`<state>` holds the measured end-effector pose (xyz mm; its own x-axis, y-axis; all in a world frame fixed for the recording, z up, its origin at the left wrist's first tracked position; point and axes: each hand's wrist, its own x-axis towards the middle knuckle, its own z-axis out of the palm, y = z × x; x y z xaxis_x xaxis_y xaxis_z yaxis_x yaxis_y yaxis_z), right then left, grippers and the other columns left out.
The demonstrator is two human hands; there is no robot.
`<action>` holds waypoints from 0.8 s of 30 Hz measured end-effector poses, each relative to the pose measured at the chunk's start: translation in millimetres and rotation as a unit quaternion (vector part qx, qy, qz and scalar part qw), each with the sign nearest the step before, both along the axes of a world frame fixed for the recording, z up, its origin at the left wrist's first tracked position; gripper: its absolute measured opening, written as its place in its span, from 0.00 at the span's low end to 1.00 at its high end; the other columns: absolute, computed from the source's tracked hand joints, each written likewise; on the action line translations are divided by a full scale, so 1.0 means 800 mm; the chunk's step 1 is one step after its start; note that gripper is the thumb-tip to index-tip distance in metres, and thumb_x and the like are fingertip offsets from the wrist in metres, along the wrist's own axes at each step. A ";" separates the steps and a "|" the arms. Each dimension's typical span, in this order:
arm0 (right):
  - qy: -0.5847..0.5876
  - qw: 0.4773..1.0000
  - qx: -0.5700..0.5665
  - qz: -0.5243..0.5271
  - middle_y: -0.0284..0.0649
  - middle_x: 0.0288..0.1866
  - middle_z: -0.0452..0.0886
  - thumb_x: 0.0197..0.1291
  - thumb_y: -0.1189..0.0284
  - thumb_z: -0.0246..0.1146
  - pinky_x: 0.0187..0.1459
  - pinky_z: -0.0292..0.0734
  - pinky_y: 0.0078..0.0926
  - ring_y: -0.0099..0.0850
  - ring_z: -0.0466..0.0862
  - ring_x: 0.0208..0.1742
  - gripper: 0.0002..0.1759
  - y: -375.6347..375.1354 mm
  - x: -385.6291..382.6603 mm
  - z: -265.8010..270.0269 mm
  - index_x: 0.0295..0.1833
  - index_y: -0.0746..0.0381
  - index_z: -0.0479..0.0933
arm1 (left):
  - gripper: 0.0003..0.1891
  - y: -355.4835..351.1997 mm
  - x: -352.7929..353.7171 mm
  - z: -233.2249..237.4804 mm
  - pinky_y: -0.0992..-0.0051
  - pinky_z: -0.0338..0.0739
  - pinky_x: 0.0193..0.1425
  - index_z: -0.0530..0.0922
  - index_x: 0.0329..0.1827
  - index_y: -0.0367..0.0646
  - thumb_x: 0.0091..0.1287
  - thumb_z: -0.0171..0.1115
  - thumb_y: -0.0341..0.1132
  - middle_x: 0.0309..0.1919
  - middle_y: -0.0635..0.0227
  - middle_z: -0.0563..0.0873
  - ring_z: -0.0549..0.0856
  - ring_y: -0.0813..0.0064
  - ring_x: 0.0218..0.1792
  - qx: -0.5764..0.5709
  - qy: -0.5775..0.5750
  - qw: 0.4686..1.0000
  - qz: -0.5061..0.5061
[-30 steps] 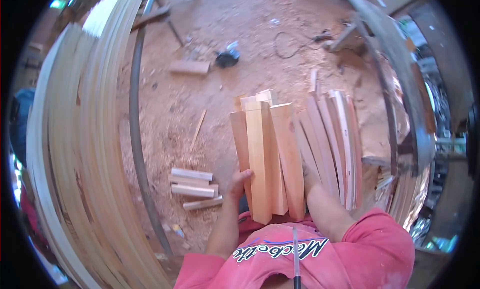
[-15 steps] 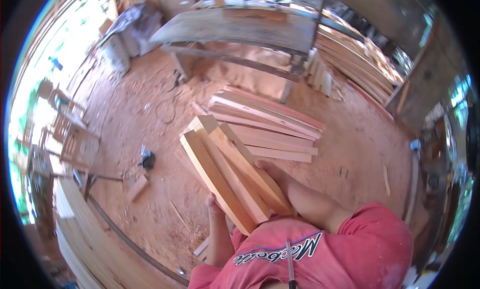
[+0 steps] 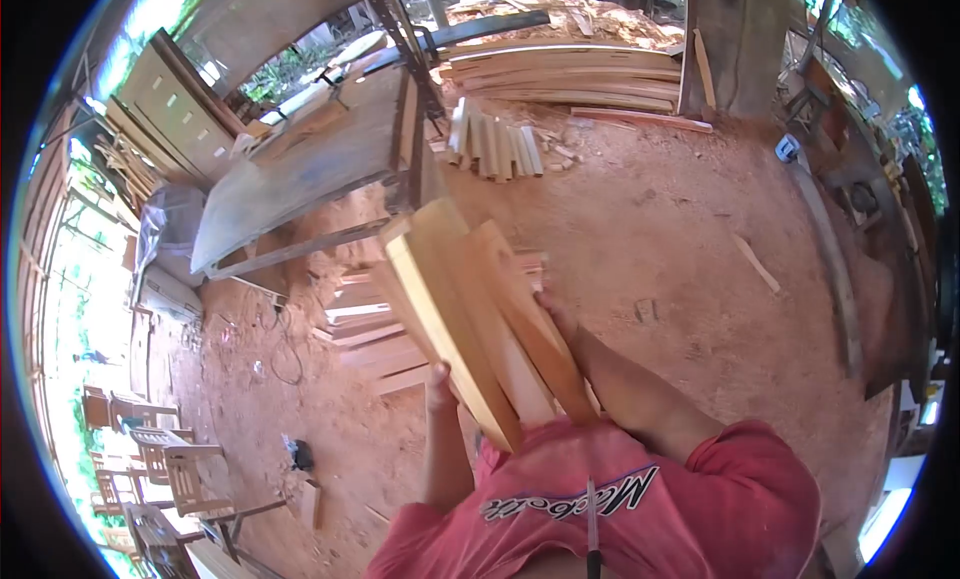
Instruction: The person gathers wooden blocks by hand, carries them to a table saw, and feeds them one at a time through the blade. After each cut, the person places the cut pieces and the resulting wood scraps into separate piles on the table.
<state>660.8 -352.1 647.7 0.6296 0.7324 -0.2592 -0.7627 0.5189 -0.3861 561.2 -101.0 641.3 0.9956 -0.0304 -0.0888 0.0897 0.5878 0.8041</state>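
A bundle of several short wooden pieces point(image 3: 470, 319) is held against my chest, tilted away from me. My left hand point(image 3: 441, 389) grips the bundle's left side, with the thumb showing on the outer piece. On the right side, my right hand point(image 3: 555, 314) is wrapped around the bundle; most of its fingers are hidden behind the wood. Beyond the bundle, several planed boards point(image 3: 375, 339) lie on the dirt floor, partly covered by what I carry.
A large wooden workbench point(image 3: 300, 169) stands ahead to the left. Short wood blocks point(image 3: 495, 147) are lined up on the floor near stacked long planks point(image 3: 570, 74). Wooden chairs point(image 3: 185, 469) stand at left, near a dark power tool point(image 3: 298, 454). A loose stick point(image 3: 757, 264) lies at right.
My view has turned to the right, so the workbench and floor boards have shifted left and the short blocks now show ahead. Both hands still hold the bundle.
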 end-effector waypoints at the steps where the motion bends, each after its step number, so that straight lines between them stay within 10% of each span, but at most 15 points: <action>1: 0.025 0.999 -0.011 -0.025 0.50 0.56 0.83 0.64 0.46 0.57 0.60 0.78 0.37 0.41 0.85 0.52 0.37 -0.028 0.011 -0.015 0.67 0.64 0.72 | 0.42 -0.016 0.027 0.005 0.63 0.83 0.58 0.68 0.68 0.34 0.60 0.67 0.58 0.55 0.55 0.83 0.86 0.61 0.53 -0.011 0.026 0.997 -0.067; 9: -0.028 0.964 -0.144 -0.220 0.47 0.70 0.72 0.66 0.36 0.49 0.67 0.70 0.40 0.42 0.74 0.68 0.44 -0.196 0.086 -0.054 0.75 0.59 0.64 | 0.41 -0.174 0.208 0.005 0.66 0.79 0.59 0.68 0.69 0.35 0.54 0.72 0.46 0.54 0.60 0.82 0.83 0.67 0.54 -0.004 0.091 0.974 -0.209; 11: 0.086 0.933 -0.267 -0.225 0.47 0.71 0.72 0.68 0.37 0.46 0.69 0.69 0.41 0.43 0.73 0.69 0.44 -0.219 0.105 0.022 0.75 0.60 0.63 | 0.40 -0.206 0.253 -0.008 0.65 0.79 0.61 0.68 0.69 0.36 0.55 0.73 0.46 0.54 0.59 0.82 0.83 0.66 0.54 -0.035 0.104 0.965 -0.236; 19: -0.168 0.930 -0.186 -0.268 0.43 0.74 0.68 0.67 0.35 0.45 0.70 0.69 0.45 0.45 0.70 0.71 0.45 -0.374 0.314 -0.064 0.77 0.57 0.59 | 0.45 -0.363 0.469 -0.001 0.66 0.78 0.63 0.66 0.71 0.35 0.52 0.76 0.45 0.58 0.57 0.81 0.83 0.66 0.56 -0.062 0.035 0.972 -0.225; 24: -0.114 0.967 -0.137 -0.183 0.41 0.75 0.66 0.65 0.31 0.45 0.71 0.67 0.44 0.43 0.69 0.72 0.48 -0.410 0.443 -0.044 0.78 0.55 0.57 | 0.46 -0.384 0.573 0.023 0.67 0.76 0.65 0.65 0.71 0.34 0.51 0.75 0.47 0.60 0.55 0.80 0.81 0.66 0.60 -0.046 0.038 0.979 -0.194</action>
